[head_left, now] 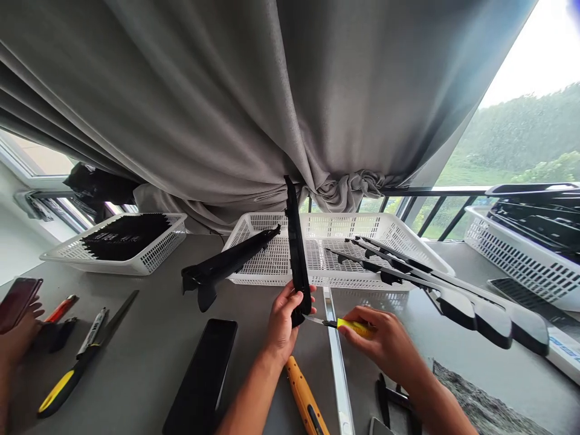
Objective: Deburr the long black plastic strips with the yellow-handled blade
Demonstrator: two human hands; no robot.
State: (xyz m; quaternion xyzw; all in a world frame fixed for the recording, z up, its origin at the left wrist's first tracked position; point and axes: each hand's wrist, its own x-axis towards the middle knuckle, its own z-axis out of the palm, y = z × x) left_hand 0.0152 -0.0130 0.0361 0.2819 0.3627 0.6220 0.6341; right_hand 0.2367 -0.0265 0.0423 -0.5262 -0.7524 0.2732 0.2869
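Clasping black strip [296,248] and yellow-handled knife [350,327].

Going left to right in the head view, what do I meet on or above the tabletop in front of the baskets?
Dark red phone in another person's hand → orange tool → black phone → left hand holding a black plastic part → yellow-handled blade → right hand → rough grey piece.

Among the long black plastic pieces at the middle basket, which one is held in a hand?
The central piece, held near its lower end by the left hand. The left piece and three right pieces lie across the basket rim.
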